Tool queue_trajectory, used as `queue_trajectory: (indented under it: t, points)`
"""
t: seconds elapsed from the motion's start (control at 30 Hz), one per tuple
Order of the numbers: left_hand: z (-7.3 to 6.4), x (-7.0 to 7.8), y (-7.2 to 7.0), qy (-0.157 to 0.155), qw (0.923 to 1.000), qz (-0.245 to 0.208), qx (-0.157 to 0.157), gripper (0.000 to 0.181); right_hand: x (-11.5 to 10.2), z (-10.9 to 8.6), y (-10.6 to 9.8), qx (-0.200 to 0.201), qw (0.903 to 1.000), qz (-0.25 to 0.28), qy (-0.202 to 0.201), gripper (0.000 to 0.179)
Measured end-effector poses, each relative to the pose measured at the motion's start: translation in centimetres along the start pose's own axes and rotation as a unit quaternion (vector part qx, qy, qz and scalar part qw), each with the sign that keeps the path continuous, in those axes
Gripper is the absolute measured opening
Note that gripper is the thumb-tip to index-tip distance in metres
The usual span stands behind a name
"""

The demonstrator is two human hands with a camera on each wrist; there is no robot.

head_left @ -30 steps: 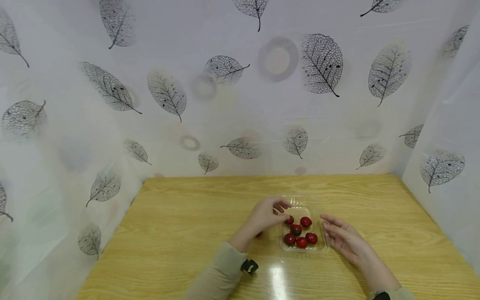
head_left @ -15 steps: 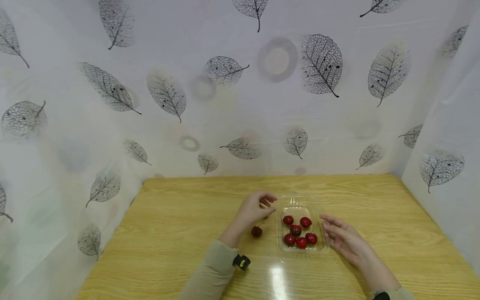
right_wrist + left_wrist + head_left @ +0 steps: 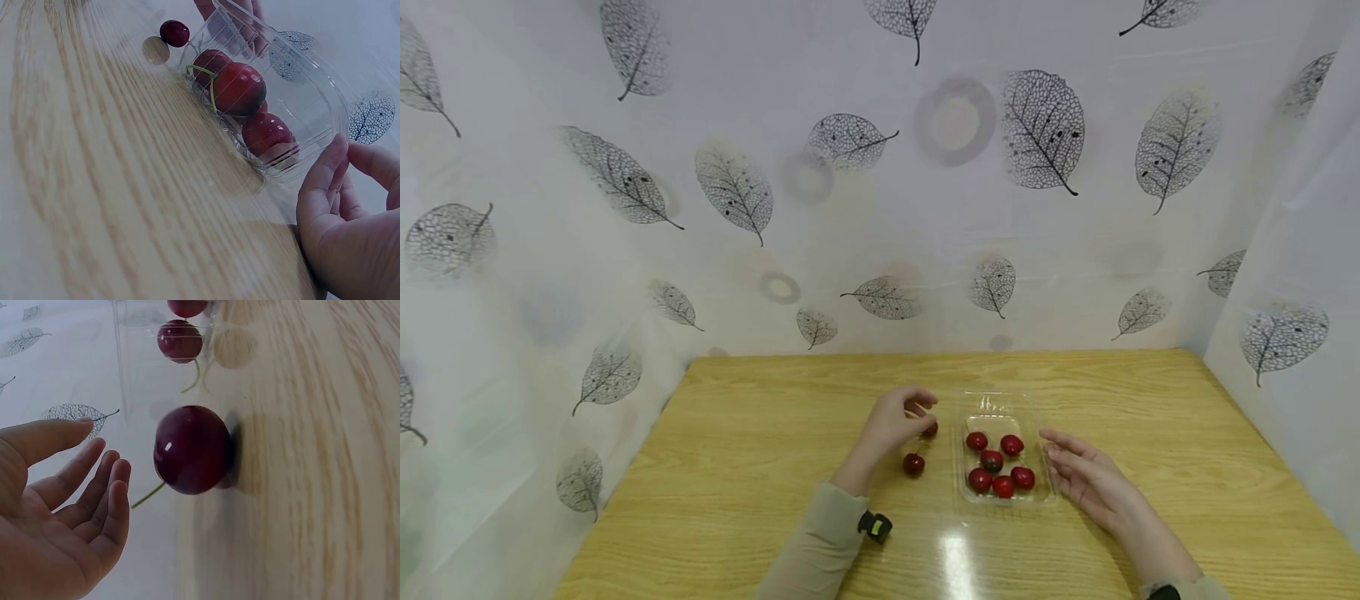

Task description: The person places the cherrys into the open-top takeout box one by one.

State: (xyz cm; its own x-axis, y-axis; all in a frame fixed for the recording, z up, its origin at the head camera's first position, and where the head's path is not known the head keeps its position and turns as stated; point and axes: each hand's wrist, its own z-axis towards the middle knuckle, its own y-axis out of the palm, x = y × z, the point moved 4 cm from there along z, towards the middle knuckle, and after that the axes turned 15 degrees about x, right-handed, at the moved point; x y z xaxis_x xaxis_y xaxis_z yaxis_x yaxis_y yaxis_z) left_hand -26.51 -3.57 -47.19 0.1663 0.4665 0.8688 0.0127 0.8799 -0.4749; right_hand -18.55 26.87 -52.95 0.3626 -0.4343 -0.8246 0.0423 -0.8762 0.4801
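In the head view my left hand is left of a clear plastic container, fingers beside a dark red cherry. Another cherry with a stem lies nearer on the table. The left wrist view shows the thumb and fingers apart, with a large cherry in front of them and nothing held. Several red cherries sit inside the container. My right hand is at its right side; in the right wrist view thumb and forefinger pinch the container's rim.
The wooden table carries the container right of its middle. A white curtain with printed leaves hangs behind the table and along both sides. A black band sits at the left sleeve.
My left hand has moved left from above the container to the loose cherries, uncovering them. One cherry at the container's left side is now fully visible. The right hand stays put.
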Motion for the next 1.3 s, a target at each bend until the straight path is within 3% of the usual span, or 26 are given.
queue_trajectory:
  t: [0.57, 1.03, 1.3]
  points:
    - [0.5, -2.1, -0.2, -0.010, 0.9994, 0.029, 0.017, 0.020, 0.0, 0.1, -0.1, 0.003, 1.0000, -0.004, -0.001, 0.041]
    - [0.5, -3.5, 0.7, -0.046, 0.9988, 0.014, -0.004, 0.024, 0.0, 0.0, 0.1, 0.003, 1.0000, 0.003, 0.000, 0.041]
    - [0.4, -3.4, 1.0, -0.060, 0.9979, 0.025, -0.008, 0.024, -0.1, 0.0, 0.2, -0.009, 0.9999, 0.014, 0.003, 0.041]
